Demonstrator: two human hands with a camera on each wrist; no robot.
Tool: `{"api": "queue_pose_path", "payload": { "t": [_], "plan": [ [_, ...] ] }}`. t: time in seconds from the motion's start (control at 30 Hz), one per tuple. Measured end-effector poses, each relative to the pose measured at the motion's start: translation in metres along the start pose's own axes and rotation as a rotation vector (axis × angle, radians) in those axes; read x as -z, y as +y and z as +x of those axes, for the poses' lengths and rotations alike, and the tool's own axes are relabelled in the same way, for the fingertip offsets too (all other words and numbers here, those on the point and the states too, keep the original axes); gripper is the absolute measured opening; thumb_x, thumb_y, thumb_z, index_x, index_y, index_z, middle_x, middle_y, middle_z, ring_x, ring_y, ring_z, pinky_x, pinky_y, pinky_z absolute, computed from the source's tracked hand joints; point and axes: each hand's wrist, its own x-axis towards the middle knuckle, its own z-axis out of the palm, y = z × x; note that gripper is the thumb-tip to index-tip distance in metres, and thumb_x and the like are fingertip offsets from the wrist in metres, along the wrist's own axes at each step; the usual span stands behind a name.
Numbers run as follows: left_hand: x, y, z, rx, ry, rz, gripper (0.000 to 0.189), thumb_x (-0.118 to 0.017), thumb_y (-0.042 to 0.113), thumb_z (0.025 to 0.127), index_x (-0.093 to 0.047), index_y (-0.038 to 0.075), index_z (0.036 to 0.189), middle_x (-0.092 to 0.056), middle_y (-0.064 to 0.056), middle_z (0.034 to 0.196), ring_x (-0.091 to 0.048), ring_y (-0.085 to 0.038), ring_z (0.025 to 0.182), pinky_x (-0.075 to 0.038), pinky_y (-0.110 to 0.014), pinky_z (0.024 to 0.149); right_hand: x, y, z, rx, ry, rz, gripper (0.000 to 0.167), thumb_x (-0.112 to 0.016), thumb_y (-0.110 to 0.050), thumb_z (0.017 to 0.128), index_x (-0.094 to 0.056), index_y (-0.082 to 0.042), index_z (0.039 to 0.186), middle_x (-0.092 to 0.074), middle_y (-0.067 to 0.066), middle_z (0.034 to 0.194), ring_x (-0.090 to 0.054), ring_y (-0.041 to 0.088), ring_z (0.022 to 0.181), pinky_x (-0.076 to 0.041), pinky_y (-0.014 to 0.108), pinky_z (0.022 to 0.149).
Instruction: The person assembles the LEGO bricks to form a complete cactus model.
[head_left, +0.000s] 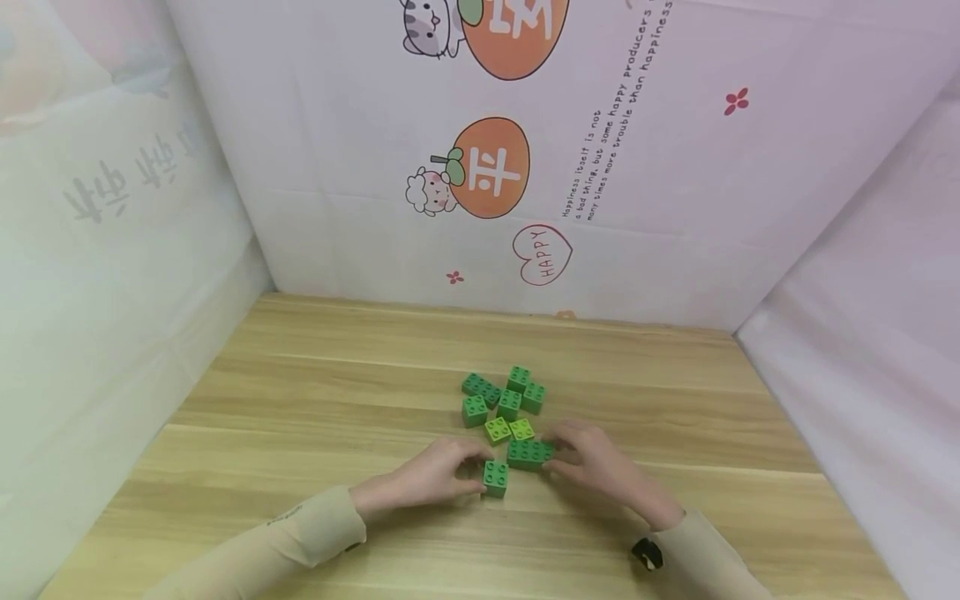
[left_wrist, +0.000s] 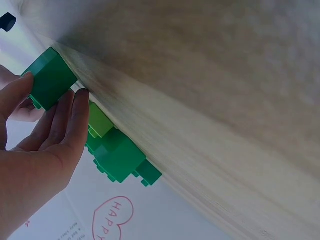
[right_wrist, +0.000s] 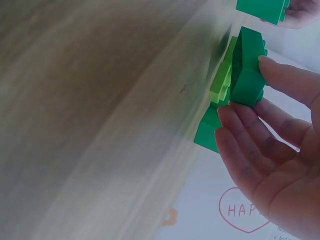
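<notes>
My left hand point(head_left: 445, 472) pinches a square green building block point(head_left: 495, 479) between thumb and fingers. In the left wrist view that block point(left_wrist: 54, 80) has its studs turned away from the wood. My right hand point(head_left: 592, 460) holds the right end of a longer green building block point(head_left: 529, 454), thumb on one side and fingers on the other. The right wrist view shows the long block point(right_wrist: 248, 67) tilted, part of its underside visible. The two held blocks are close together but apart. Just behind them lie two flat lime-green blocks point(head_left: 497, 430), point(head_left: 522, 429).
Behind the lime blocks, several green blocks point(head_left: 509, 404) stand in a loose cluster, with a darker long one point(head_left: 481, 388) at the left. Everything rests on a wooden tabletop point(head_left: 337, 400). A printed white cloth point(head_left: 360, 150) hangs along the back, and white sheets enclose both sides.
</notes>
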Motion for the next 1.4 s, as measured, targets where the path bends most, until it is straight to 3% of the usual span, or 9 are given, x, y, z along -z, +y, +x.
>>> {"api": "queue_pose_path", "payload": {
  "t": [0.5, 0.8, 1.4],
  "plan": [
    [-0.001, -0.001, 0.0, 0.005, 0.008, 0.004, 0.039, -0.077, 0.019, 0.085, -0.067, 0.006, 0.12, -0.072, -0.005, 0.117, -0.067, -0.016, 0.106, -0.055, -0.024, 0.096, 0.004, -0.006, 0.0, 0.043, 0.069, -0.014, 0.026, -0.078, -0.012, 0.082, -0.069, -0.008, 0.105, -0.073, 0.003, 0.099, -0.068, 0.02, 0.089, -0.062, 0.033, 0.08],
    [0.001, 0.0, 0.001, 0.007, 0.009, -0.001, 0.037, -0.077, 0.018, 0.085, -0.067, 0.006, 0.119, -0.072, -0.004, 0.115, -0.067, -0.015, 0.105, -0.056, -0.025, 0.094, 0.01, -0.013, -0.001, 0.038, 0.093, -0.036, 0.027, -0.079, -0.013, 0.081, -0.069, -0.009, 0.106, -0.073, 0.002, 0.099, -0.069, 0.019, 0.089, -0.061, 0.028, 0.08],
    [0.0, -0.002, 0.003, 0.034, 0.015, 0.005, 0.039, -0.076, 0.02, 0.086, -0.066, 0.007, 0.121, -0.072, -0.005, 0.118, -0.067, -0.015, 0.105, -0.056, -0.024, 0.093, 0.016, -0.028, 0.0, 0.178, 0.173, -0.045, 0.029, -0.079, -0.011, 0.079, -0.068, -0.005, 0.105, -0.073, 0.004, 0.097, -0.069, 0.018, 0.086, -0.062, 0.03, 0.077]
  ]
}}
